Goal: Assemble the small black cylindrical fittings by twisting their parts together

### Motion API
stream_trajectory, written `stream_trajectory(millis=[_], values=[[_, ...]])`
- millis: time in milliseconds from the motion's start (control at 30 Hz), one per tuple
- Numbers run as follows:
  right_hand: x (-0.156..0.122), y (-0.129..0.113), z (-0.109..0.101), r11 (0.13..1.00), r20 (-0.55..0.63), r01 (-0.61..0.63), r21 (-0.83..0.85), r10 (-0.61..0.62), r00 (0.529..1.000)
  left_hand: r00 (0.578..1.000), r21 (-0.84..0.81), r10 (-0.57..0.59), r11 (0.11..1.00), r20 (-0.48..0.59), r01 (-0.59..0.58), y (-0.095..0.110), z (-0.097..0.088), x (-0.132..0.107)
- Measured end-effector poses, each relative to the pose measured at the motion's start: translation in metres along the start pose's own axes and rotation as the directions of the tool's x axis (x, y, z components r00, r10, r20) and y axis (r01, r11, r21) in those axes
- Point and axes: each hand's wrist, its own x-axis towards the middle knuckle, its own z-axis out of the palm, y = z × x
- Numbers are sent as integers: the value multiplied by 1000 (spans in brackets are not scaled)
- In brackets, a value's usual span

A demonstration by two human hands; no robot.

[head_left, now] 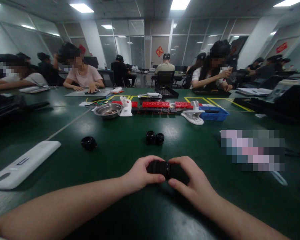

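Observation:
Low over the green table, a black cylindrical camera lens [158, 168] lies on its side between my two hands. My left hand [142, 171] wraps around its left part, thumb in front and fingers behind. At the lens's right end, the thumb and index finger of my right hand [190, 176] pinch the glossy rim. Beyond my hands, two black ring-shaped lens parts [150, 137] stand side by side. Another black lens part [89, 143] sits farther left, tilted. The lens's underside is hidden.
A white flat device [25, 165] lies at left, a blurred-out item [252, 150] at right. Farther back stand a metal bowl [108, 111], white clamp stands [193, 115], red blocks [155, 104] and a blue tray [215, 114]. Several people sit at tables beyond.

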Motion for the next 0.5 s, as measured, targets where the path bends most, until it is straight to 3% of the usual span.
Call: stream_trajectory(millis=[100, 233, 400, 500], values=[[1, -1, -1, 993, 4, 111, -43, -111, 994, 1000, 43, -1, 999, 17, 1, -1, -2, 1], [-1, 0, -2, 959, 12, 266, -96, -266, 964, 993, -78, -100, 991, 69, 106, -1, -1, 1], [-1, 1, -1, 998, 0, 67, -20, -67, 998, 995, -112, -95, 989, 44, 99, 2, 1, 0], [0, 0, -1, 999, 1, 49, -16, -49, 999, 996, -68, -78, 994, 36, 80, 0, 1, 0]])
